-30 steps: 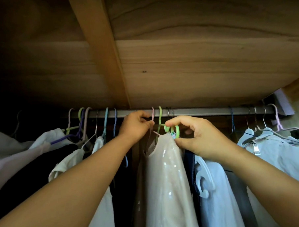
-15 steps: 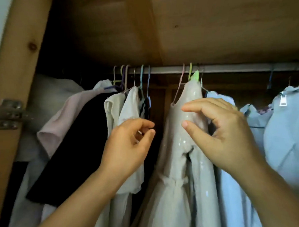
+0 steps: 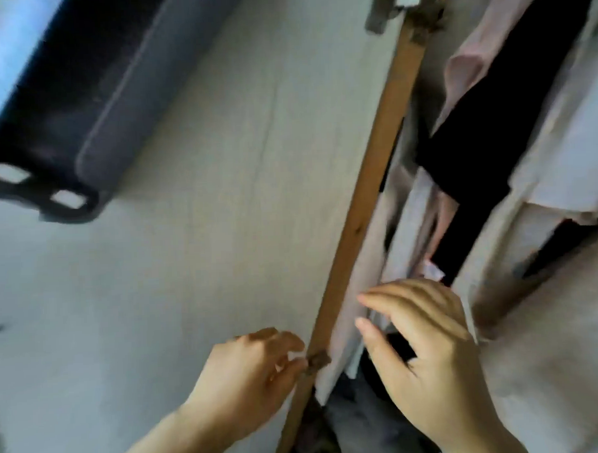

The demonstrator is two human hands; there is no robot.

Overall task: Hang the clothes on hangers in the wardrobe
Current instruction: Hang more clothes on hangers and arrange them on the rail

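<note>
The view is blurred and tilted, looking down the wardrobe's left side. Its wooden edge [image 3: 368, 202] runs diagonally from top right to bottom centre. Right of it hang clothes: a pink garment [image 3: 471, 47], a black one [image 3: 484, 115] and pale ones [image 3: 561, 139]. My left hand [image 3: 249, 375] hovers at the wooden edge by a small hinge [image 3: 318, 359], fingers loosely curled, holding nothing. My right hand [image 3: 423, 351] is in front of the hanging clothes with fingers spread and relaxed, empty. No hanger or rail shows.
A pale wall or door panel [image 3: 195, 231] fills the left half. A dark bar-shaped fixture with a bracket [image 3: 79, 99] sits at the upper left. Another hinge [image 3: 404, 2] is at the top of the wooden edge. Dark folded items [image 3: 354, 422] lie low in the wardrobe.
The view has swung left and down from the rail and the shiny beige dress. Both hands have come off the dress and hanger and dropped lower, empty.
</note>
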